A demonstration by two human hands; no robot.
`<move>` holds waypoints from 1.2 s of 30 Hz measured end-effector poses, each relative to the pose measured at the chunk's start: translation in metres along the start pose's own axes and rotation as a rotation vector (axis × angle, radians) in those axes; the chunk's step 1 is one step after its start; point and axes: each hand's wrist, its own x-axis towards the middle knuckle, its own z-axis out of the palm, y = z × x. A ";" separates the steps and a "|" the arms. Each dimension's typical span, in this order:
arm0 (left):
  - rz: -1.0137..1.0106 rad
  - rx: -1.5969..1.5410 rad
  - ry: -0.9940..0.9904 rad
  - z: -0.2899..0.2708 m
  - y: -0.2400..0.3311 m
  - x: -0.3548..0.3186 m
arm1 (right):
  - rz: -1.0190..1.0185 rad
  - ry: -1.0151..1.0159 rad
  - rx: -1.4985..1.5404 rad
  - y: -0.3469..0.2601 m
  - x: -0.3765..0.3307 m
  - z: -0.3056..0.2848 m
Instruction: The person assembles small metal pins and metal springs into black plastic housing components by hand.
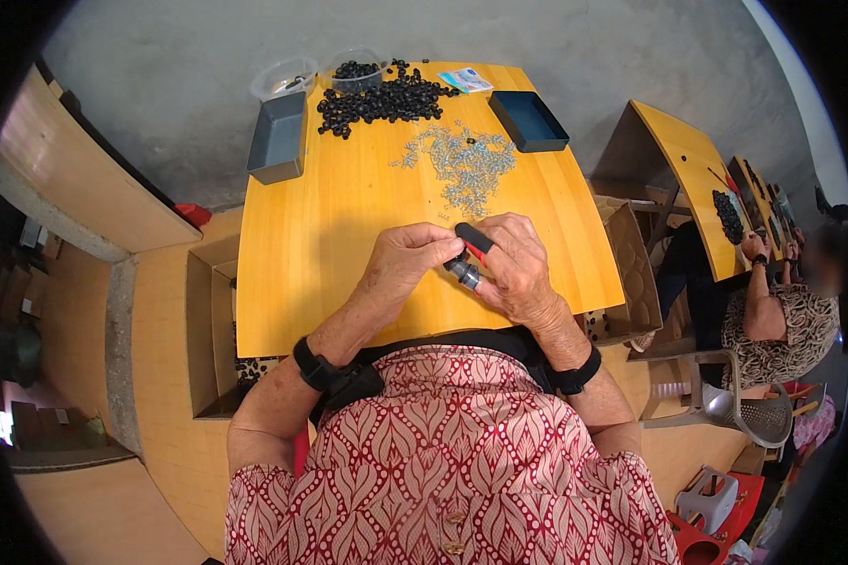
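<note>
Over the near part of the yellow table, my two hands meet. In my right hand (518,268) is a small hand tool with a black-and-red grip (474,237); its exact kind is not clear. A dark grey and silvery part (462,273) shows below, beside the right fingers. My left hand (410,259) is closed in a pinch against the tool's near end, at a small dark piece mostly hidden by the fingertips. Just beyond the hands lies a spread of small clear or silvery pieces (471,169). Farther back is a heap of small black ring-like parts (382,102).
The yellow table (339,198) carries a grey tray (278,141) at left, a dark tray (530,122) at right, and clear tubs (358,80) behind. Cardboard boxes (212,330) stand beside it. At right, another person (773,311) works at another table near a grey chair (725,395).
</note>
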 end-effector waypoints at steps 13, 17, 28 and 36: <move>-0.103 -0.024 -0.060 -0.009 -0.004 0.005 | 0.023 -0.026 -0.004 0.003 -0.003 -0.001; -0.095 -0.089 0.009 -0.002 0.004 0.004 | 0.041 0.016 0.001 0.004 -0.004 -0.001; -0.080 -0.068 -0.055 0.002 -0.001 0.004 | 0.068 0.062 0.018 0.000 0.002 0.000; -0.081 0.044 -0.034 0.001 0.001 0.006 | 0.017 0.013 -0.084 -0.001 -0.001 0.001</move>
